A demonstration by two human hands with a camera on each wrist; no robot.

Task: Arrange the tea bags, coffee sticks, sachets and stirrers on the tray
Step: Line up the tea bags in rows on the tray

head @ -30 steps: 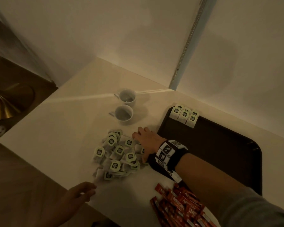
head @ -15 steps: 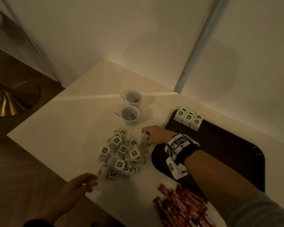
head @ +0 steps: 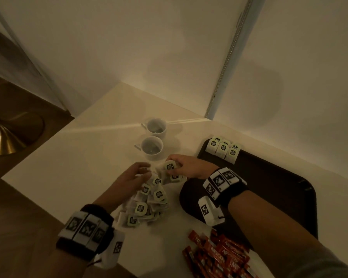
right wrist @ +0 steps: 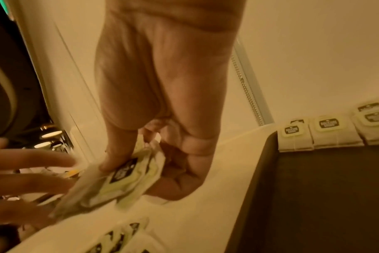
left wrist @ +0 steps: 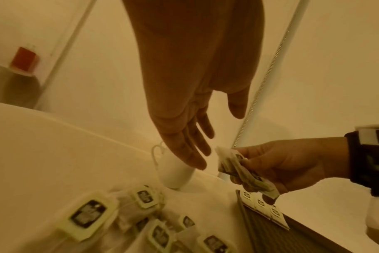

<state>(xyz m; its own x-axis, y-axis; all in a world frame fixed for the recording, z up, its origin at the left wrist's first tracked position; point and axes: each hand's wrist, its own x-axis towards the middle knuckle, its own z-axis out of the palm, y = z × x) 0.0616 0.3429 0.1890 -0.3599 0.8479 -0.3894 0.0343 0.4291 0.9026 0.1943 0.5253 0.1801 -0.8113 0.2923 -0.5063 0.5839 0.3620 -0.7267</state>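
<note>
A heap of white tea bags (head: 147,205) with green tags lies on the pale table, left of the dark tray (head: 269,189). My right hand (head: 181,167) is lifted above the heap's far end and grips a small bunch of tea bags (head: 170,166) (right wrist: 128,176) (left wrist: 244,174). My left hand (head: 137,173) hovers beside that bunch with straight, spread fingers (left wrist: 195,150) and holds nothing. Several tea bags (head: 223,149) (right wrist: 327,130) lie in a neat row at the tray's far left corner. Red coffee sticks (head: 217,255) lie piled near the table's front edge.
Two white cups (head: 152,147) (head: 157,127) stand just beyond the hands, close to my left fingers. Walls close off the table's far sides. A brass lamp base (head: 6,135) sits on the floor at left.
My right hand picked up tea bags from the heap and raised them. My left hand came up from the table's front edge to meet it over the heap.
</note>
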